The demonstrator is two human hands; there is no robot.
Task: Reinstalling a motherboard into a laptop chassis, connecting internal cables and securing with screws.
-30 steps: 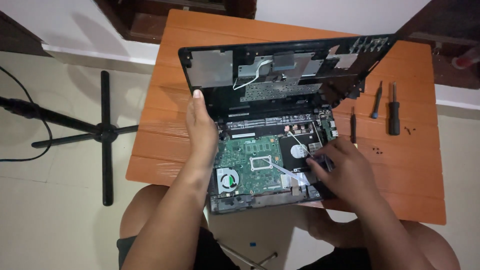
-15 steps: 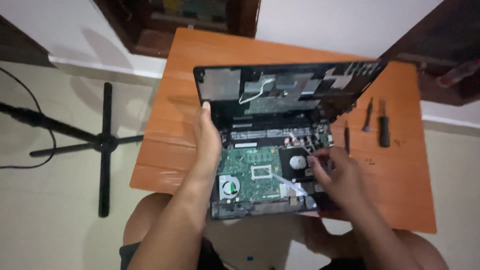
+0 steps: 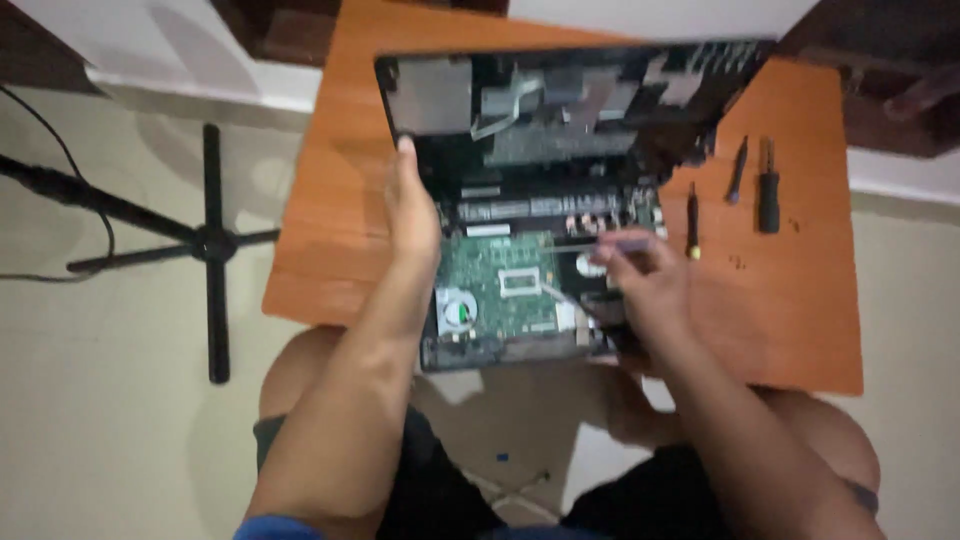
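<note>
Right hand [image 3: 648, 285] lifted, pinching thin strip | left hand [image 3: 412, 205] grips laptop [image 3: 520, 290]

Orange wooden table [image 3: 330, 220] on pale tiled floor [image 3: 100, 400], black tripod [image 3: 205, 240] beside

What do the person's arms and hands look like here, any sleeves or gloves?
Both hands are bare: no gloves, rings or watch show on the left hand or the right hand. Both forearms are bare too. A blue sleeve edge shows at the left upper arm, and a dark band near the right upper arm. The frame is blurred.
</note>
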